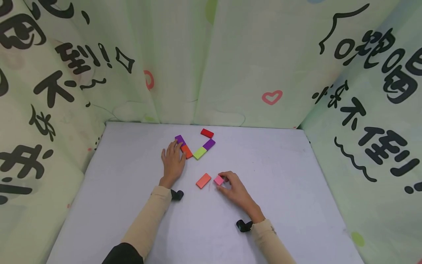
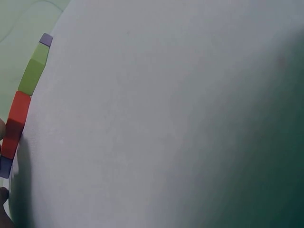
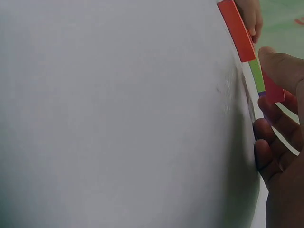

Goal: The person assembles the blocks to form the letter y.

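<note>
My left hand [image 1: 173,161] rests beside a purple block [image 1: 179,139] and an orange-red block [image 1: 186,151] joined end to end, its fairly straight fingers touching them. In the left wrist view, a fingertip sits at the side of the red block [image 2: 15,124]. My right hand [image 1: 238,190] pinches a pink block [image 1: 218,180] between thumb and fingers; in the right wrist view this block [image 3: 273,86] is partly covered by the thumb. Just left of it lies a loose orange block [image 1: 203,181].
A lime green block [image 1: 199,153] and a second purple block [image 1: 209,144] form the other arm of a V with the left pair. Behind them lies a red block [image 1: 207,133]. Printed curtains [image 1: 237,73] surround the white table [image 1: 270,165] at the back and sides.
</note>
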A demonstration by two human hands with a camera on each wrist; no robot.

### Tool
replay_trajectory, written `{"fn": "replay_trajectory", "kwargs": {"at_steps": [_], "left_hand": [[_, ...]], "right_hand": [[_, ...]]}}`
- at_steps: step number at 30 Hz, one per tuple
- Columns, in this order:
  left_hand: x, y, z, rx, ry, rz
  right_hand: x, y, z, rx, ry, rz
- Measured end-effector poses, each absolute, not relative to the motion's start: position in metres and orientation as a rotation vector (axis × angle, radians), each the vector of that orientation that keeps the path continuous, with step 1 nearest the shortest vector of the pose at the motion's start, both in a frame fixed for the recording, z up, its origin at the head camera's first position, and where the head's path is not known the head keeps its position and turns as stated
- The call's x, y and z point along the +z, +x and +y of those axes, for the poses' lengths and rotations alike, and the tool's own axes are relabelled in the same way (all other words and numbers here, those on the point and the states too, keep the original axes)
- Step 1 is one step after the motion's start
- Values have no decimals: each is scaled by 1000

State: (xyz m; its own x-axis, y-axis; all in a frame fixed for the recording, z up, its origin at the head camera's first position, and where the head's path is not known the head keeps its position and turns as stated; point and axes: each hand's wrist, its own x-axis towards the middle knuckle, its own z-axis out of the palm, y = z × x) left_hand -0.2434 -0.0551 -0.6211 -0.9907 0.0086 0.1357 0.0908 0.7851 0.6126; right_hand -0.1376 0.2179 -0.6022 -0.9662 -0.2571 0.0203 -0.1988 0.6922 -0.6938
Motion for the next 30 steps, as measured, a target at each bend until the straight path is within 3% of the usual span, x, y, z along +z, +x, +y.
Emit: {"fn": "replay_trajectory", "kwargs": {"at_steps": [30], "left_hand": [[-622, -245, -55, -954, -64, -2882]], "right_hand": [[-597, -203, 182, -1119, -381, 2712]]}}
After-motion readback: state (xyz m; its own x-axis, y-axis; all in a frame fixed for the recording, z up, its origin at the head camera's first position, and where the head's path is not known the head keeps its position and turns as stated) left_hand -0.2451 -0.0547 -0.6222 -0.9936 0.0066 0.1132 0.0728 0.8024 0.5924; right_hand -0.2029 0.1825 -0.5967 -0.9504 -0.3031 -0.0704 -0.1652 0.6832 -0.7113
